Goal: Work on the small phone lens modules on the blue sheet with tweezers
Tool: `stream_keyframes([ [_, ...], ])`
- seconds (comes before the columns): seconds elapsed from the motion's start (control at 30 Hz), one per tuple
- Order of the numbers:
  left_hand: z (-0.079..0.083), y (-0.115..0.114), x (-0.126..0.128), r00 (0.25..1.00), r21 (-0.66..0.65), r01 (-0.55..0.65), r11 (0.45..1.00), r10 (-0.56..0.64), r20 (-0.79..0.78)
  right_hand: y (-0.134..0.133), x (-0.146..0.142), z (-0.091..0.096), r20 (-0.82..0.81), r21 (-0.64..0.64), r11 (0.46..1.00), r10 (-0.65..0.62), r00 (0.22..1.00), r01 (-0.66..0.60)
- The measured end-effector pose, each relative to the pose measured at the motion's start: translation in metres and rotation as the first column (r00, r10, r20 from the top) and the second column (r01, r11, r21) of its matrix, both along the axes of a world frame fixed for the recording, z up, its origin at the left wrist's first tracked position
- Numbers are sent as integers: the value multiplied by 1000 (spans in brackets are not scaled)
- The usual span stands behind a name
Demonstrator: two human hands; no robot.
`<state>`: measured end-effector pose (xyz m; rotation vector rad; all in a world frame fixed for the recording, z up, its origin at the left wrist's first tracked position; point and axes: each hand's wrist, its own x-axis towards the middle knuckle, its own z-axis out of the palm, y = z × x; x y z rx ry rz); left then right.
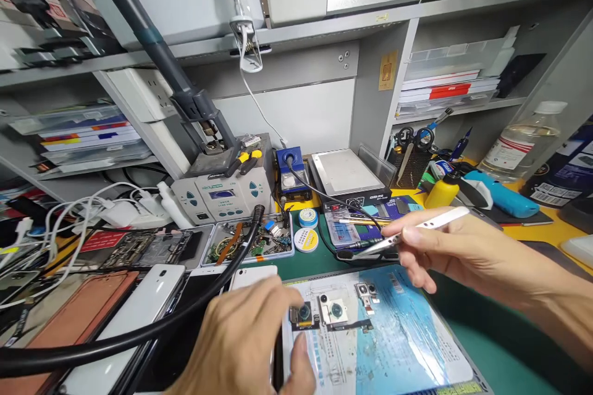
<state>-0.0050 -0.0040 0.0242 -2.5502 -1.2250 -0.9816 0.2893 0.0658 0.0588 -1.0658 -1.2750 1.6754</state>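
My right hand (pixel 430 244) is closed around a pair of white tweezers (pixel 435 220), their tips pointing left above the far edge of a blue-and-white work sheet (pixel 407 333). At the sheet's left edge is my left hand (pixel 250 333), thumb and fingers apart, slightly blurred. Its fingertips are beside a small phone camera module (pixel 303 313); whether they touch it I cannot tell. Another camera module in a pale frame (pixel 334 310), with a dark flex strip, lies in the middle. Farther back on the sheet is a smaller dual camera module (pixel 365 291).
A thick black hose (pixel 152 342) crosses over several phones on the left. Behind the sheet are a tray of small parts (pixel 252 241), two round tins (pixel 306 239) and a grey rework station (pixel 225 188). A yellow bottle (pixel 442 190) and clear bottle (pixel 521 142) stand right.
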Motion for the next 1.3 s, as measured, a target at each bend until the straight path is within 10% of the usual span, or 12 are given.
stream_keyframes([
  [0.33,26,20,-18,989,-621,-88,779,-4,-146,-4,-13,-11,66,99,994,33,997,-39],
  [0.97,21,25,-20,994,-605,-29,796,-41,-103,-5,-25,-24,45,85,996,-24,999,20],
  [1.3,31,2,-14,966,-264,178,948,-117,231,-3,-22,-20,35,113,993,11,999,-14],
])
